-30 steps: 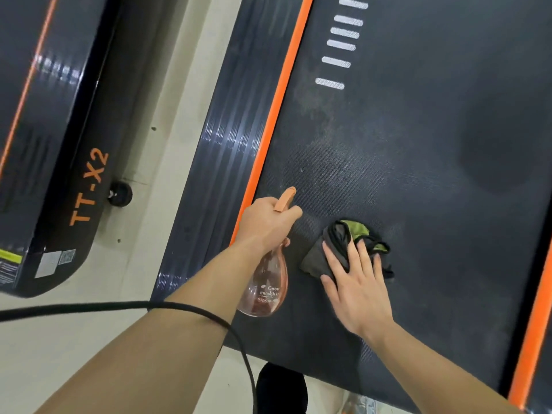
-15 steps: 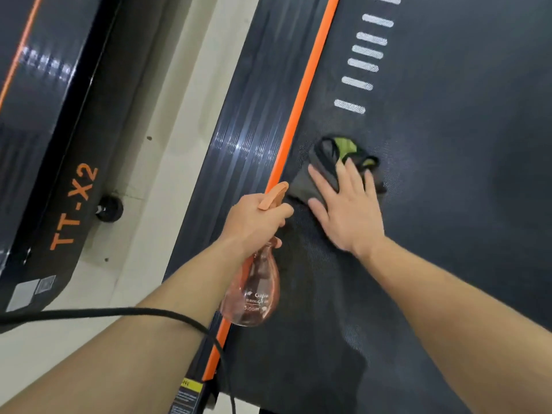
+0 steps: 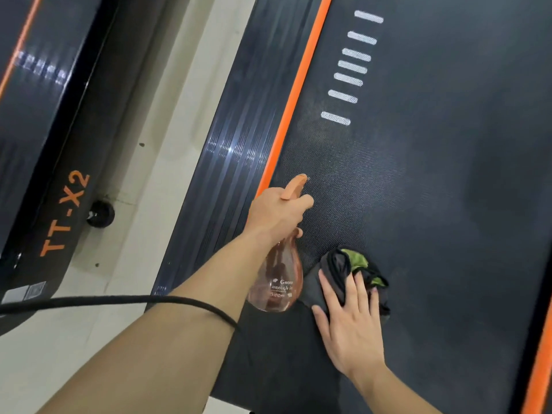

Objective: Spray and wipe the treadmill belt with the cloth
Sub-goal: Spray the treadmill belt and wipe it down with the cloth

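The dark textured treadmill belt (image 3: pixel 433 174) fills the right of the view, with an orange stripe along its left edge. My left hand (image 3: pixel 276 212) grips a pink translucent spray bottle (image 3: pixel 279 282) by its orange trigger head, nozzle aimed up the belt. A crumpled dark grey and green cloth (image 3: pixel 343 264) lies on the belt near its lower end. My right hand (image 3: pixel 351 321) presses flat on the cloth with fingers spread. A duller damp-looking patch shows on the belt above the bottle.
White dash marks (image 3: pixel 349 68) run up the belt. A ribbed grey side rail (image 3: pixel 233 150) borders it on the left. A second treadmill marked TT-X2 (image 3: pixel 64 210) stands across a strip of pale floor (image 3: pixel 155 144). A black cable (image 3: pixel 119 300) crosses my left forearm.
My right hand pushed the cloth up the belt toward the white dashes, then drew it back down to the lower end. My left hand kept hold of the bottle.
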`<control>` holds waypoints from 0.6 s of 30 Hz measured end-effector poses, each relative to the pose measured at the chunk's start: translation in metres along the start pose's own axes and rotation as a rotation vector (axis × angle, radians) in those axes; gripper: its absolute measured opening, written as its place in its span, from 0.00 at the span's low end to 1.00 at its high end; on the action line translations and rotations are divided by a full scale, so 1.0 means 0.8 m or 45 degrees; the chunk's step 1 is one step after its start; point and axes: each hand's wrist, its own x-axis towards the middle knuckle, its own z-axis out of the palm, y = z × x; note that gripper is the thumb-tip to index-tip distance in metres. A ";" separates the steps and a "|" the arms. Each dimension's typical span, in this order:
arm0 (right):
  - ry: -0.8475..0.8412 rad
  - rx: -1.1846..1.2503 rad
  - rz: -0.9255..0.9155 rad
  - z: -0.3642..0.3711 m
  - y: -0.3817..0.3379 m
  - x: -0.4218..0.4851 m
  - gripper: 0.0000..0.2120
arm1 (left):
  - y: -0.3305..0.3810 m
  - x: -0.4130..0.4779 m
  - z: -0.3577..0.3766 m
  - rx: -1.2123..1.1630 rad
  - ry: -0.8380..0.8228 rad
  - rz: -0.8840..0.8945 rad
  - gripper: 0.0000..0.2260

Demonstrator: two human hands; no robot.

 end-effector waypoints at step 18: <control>0.302 0.225 0.179 -0.164 -0.002 0.379 0.29 | 0.032 0.042 -0.047 0.022 0.104 0.052 0.17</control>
